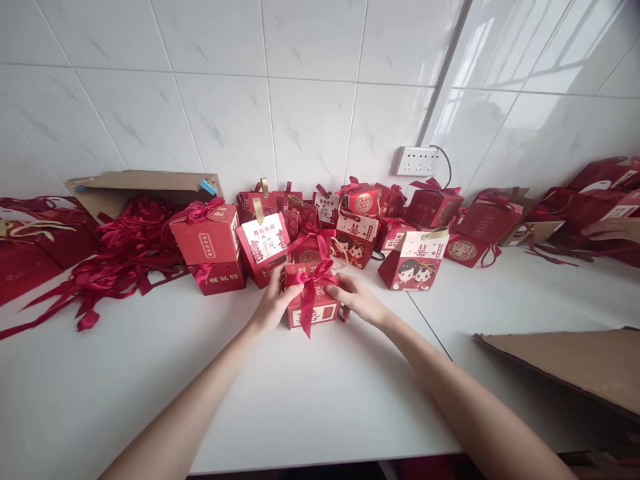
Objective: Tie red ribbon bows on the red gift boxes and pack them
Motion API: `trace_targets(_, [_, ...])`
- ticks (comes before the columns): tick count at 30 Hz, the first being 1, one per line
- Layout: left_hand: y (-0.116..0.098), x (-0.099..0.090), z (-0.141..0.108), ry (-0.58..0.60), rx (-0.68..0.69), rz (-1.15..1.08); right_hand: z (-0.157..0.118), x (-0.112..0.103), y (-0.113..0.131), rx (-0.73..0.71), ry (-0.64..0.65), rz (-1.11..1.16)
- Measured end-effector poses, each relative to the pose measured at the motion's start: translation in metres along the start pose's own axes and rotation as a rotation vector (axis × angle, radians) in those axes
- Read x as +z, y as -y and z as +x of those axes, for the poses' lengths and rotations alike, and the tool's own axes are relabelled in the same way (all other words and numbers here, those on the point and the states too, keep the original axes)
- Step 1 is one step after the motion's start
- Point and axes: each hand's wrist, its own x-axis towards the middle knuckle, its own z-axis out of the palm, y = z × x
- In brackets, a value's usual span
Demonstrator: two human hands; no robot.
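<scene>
A small red gift box (327,316) with white printed characters stands on the white table in front of me. Tied over its top is a dark red ribbon bow (311,288), whose tail hangs down the front. My left hand (274,301) grips the box's left side, thumb on top near the bow. On the opposite side, my right hand (361,301) holds it with the thumb by the ribbon and fingers curled round the edge. Just behind are a white-fronted red box (264,241) and a box with cartoon figures (356,241).
Loose red ribbons (137,243) spill from an open cardboard box (145,179) on the left. Stacked red boxes (213,233) stand nearby. A cartoon-printed box (419,263) sits to the right. Cardboard (575,360) juts in at right front. A power strip (417,161) is on the tiled wall.
</scene>
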Motion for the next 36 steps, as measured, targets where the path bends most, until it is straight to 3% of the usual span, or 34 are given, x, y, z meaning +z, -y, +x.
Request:
trace_targets(4, [-0.006, -0.008, -0.008, 0.095, 0.247, 0.197, -0.008, 0.001, 0.001, -0.105, 0.036, -0.094])
trace_targets(7, [-0.007, -0.016, -0.008, 0.167, 0.325, 0.244, -0.012, 0.003, 0.003, -0.095, 0.066, -0.117])
trace_targets(12, [-0.008, -0.014, -0.007, 0.201, 0.247, 0.110, -0.011, 0.007, 0.001, -0.118, 0.040, -0.041])
trace_targets(15, [-0.008, -0.006, -0.007, 0.107, 0.156, 0.101, -0.009, 0.006, 0.002, -0.114, -0.004, -0.056])
trace_targets(20, [-0.010, 0.000, -0.007, -0.027, 0.166, 0.154, -0.015, -0.001, 0.015, -0.076, 0.023, -0.199])
trace_targets(29, [-0.013, 0.004, -0.010, -0.083, 0.139, 0.191, -0.028, -0.015, 0.035, 0.142, 0.306, -0.327])
trace_targets(32, [-0.014, 0.005, -0.011, -0.088, 0.143, 0.200, -0.035, -0.021, 0.044, 0.356, 0.621, -0.504])
trace_targets(34, [-0.013, 0.005, -0.012, -0.084, 0.141, 0.224, -0.038, -0.016, 0.048, 0.442, 0.837, -0.483])
trace_targets(36, [-0.012, 0.005, -0.012, -0.088, 0.156, 0.247, -0.039, -0.001, 0.046, 0.418, 0.851, -0.329])
